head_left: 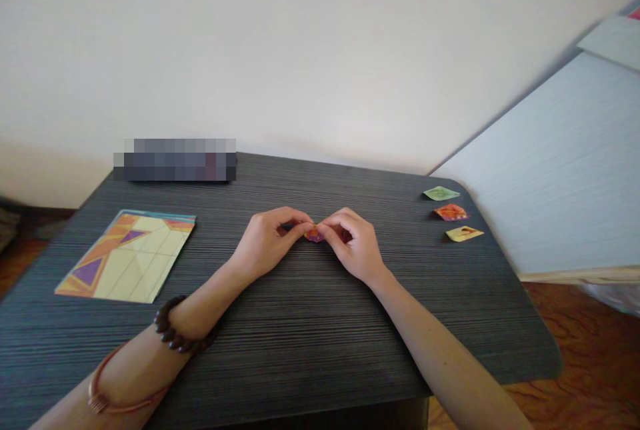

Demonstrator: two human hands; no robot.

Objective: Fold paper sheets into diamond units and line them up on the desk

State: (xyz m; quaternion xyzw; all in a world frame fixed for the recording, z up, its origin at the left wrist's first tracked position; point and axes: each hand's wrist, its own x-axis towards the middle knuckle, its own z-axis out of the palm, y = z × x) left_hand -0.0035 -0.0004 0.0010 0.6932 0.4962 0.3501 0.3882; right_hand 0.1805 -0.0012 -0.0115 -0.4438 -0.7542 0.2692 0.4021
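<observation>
My left hand [270, 238] and my right hand [353, 243] meet at the middle of the dark striped table [310, 337]. Both pinch a small folded piece of orange and purple paper [314, 235] between thumb and fingertips, just above the tabletop. Most of the paper is hidden by my fingers. A dark bead bracelet and a thin copper bangle sit on my left forearm.
A stack of patterned paper sheets [130, 255] lies at the left. Three small folded pieces, green [441, 193], orange [451, 212] and yellow [465, 233], lie near the right edge. A blurred dark object [175, 160] rests at the back. A white board [555, 177] adjoins on the right.
</observation>
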